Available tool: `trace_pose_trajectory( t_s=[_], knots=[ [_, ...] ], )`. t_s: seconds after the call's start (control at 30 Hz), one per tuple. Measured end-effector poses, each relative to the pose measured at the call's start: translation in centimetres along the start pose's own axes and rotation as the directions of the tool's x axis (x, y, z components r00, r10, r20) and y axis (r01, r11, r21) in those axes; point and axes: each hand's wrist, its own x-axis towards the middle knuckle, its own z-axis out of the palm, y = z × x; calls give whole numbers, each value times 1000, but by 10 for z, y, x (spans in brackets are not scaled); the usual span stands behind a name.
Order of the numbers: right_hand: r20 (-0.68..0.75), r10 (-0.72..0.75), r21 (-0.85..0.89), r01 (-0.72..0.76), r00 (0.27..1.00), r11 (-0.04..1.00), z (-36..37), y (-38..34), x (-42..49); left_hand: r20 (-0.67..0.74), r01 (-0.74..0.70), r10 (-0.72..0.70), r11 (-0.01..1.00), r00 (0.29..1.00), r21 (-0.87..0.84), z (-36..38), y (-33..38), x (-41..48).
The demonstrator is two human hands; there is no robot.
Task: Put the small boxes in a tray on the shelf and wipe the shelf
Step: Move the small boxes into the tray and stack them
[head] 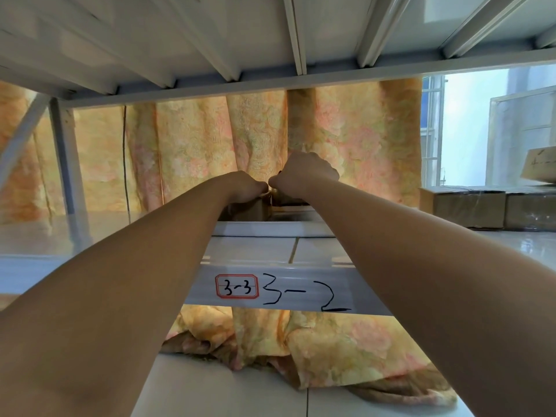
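Observation:
Both my arms reach deep into the white shelf (pixel 251 248). My left hand (pixel 245 186) and my right hand (pixel 304 176) sit side by side at the back, knuckles almost touching, fingers curled downward. Under them stand small brown boxes (pixel 251 209), inside what looks like a white tray (pixel 264 228) whose near wall shows between my forearms. Each hand grips the top of a box. The hands and forearms hide most of the boxes and the tray's inside.
The shelf's front beam (pixel 301 291) bears the marks 3-3 and 3-2. Taped cardboard boxes (pixel 469 207) stand on the shelf at the right. A flowered orange curtain (pixel 204 152) hangs behind, the upper shelf's underside (pixel 270 40) is close overhead, and a metal post (pixel 63 158) stands left.

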Motion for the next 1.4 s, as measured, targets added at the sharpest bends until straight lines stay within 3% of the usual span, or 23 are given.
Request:
trace_pose_trajectory(
  t_s=[0.37, 0.6, 0.87, 1.1, 1.4],
  knots=[
    [42, 18, -63, -15, 999, 998, 5, -10, 2, -96, -103, 114, 988, 989, 119, 2, -18, 4],
    [135, 0, 53, -7, 991, 999, 15, -9, 10, -226, -238, 253, 967, 941, 91, 7, -24, 0],
    [276, -50, 270, -28, 960, 963, 11, -4, 6, -207, -235, 258, 963, 944, 128, 5, -25, 2],
    [220, -23, 249, -34, 975, 968, 12, 2, 12, -249, -238, 265, 962, 932, 133, 9, -29, 5],
    [337, -56, 229, -24, 940, 973, 9, 10, 15, -272, -220, 246, 968, 930, 125, 10, -29, 4]
  ],
)
